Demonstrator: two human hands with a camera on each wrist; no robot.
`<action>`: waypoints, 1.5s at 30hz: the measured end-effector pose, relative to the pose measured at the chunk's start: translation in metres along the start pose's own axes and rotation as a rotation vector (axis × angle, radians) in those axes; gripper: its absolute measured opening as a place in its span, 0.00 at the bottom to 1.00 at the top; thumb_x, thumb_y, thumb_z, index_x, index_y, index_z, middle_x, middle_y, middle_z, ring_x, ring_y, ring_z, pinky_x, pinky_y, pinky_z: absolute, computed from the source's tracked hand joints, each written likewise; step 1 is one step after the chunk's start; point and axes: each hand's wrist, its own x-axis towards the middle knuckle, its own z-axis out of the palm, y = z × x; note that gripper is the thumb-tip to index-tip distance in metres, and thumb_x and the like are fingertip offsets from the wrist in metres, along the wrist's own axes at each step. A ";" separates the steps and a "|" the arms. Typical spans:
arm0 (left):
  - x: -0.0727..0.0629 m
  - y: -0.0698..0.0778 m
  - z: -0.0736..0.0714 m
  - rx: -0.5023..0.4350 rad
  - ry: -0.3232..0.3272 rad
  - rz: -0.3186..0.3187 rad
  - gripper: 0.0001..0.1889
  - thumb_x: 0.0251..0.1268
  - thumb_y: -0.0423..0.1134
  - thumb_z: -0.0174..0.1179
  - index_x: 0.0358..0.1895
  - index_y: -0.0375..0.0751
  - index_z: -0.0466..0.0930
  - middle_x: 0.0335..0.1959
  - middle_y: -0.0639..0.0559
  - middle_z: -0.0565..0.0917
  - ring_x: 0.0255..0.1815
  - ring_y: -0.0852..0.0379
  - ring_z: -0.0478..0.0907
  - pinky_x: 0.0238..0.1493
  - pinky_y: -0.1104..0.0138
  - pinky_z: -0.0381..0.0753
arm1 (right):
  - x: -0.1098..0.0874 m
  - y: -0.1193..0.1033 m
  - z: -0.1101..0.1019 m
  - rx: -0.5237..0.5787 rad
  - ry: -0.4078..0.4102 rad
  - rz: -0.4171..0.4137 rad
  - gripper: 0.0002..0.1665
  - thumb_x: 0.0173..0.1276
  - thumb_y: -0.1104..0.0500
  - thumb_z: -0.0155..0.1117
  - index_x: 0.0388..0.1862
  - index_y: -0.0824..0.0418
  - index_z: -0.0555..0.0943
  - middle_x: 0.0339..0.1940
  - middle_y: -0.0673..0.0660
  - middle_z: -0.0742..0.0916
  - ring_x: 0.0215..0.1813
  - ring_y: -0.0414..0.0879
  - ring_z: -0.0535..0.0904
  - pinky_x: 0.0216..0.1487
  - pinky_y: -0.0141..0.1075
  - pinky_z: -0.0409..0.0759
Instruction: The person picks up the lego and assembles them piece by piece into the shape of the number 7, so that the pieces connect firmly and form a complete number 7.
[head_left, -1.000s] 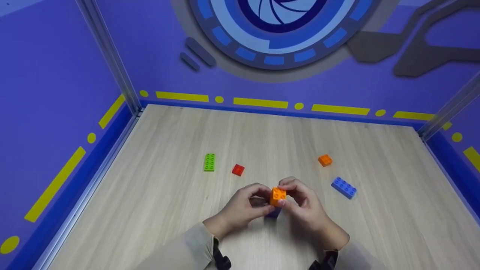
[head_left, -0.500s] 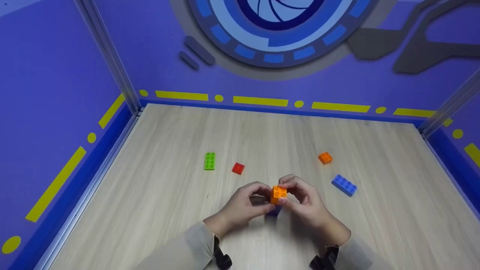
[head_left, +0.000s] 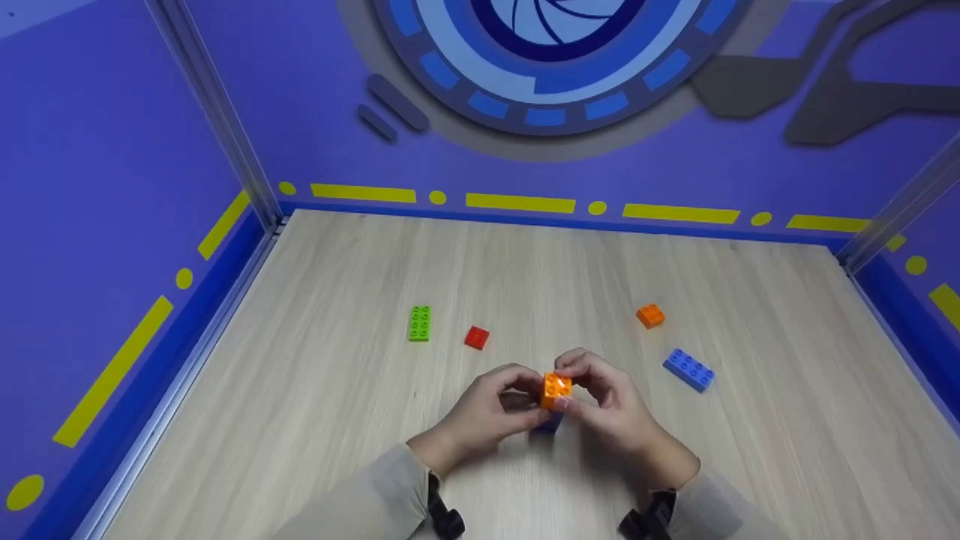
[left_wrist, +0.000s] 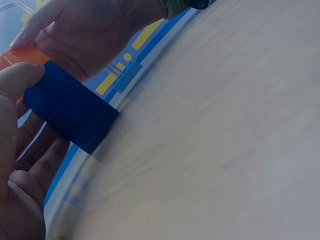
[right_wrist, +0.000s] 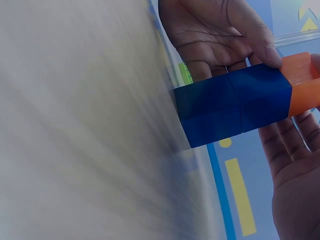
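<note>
An upright stack stands between the two hands: two dark blue toy building bricks, the lower blue brick and the upper blue brick, topped by an orange brick. My left hand holds the stack near the seam of blue and orange, its thumb on the upper blue brick in the right wrist view. With thumb and fingers, my right hand pinches the orange brick on top. The orange brick sits flush against the blue one in the right wrist view. The stack's bottom end meets the tabletop in both wrist views.
Beyond the left hand lie a green brick and a small red brick. To the right are a second orange brick and a long blue brick. Purple-blue panels wall the wooden table at back and sides.
</note>
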 end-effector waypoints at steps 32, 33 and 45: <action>-0.003 0.003 0.000 0.039 0.000 0.026 0.16 0.74 0.34 0.77 0.60 0.40 0.87 0.60 0.44 0.88 0.60 0.61 0.89 0.70 0.64 0.89 | -0.011 0.019 0.007 0.225 -0.006 0.045 0.19 0.76 0.79 0.64 0.57 0.61 0.82 0.58 0.54 0.84 0.58 0.40 0.84 0.63 0.30 0.86; -0.003 0.002 0.000 0.045 0.002 0.026 0.16 0.74 0.35 0.77 0.60 0.41 0.87 0.60 0.45 0.88 0.60 0.61 0.89 0.70 0.65 0.89 | -0.011 0.019 0.006 0.224 -0.003 0.054 0.18 0.75 0.79 0.64 0.57 0.62 0.82 0.58 0.53 0.84 0.58 0.40 0.84 0.63 0.30 0.86; -0.004 0.003 -0.017 0.084 0.037 0.009 0.20 0.84 0.43 0.60 0.68 0.34 0.83 0.65 0.40 0.87 0.66 0.54 0.86 0.71 0.65 0.87 | -0.014 0.022 0.003 0.139 0.034 0.128 0.14 0.71 0.78 0.71 0.53 0.77 0.80 0.57 0.47 0.89 0.56 0.39 0.87 0.62 0.31 0.87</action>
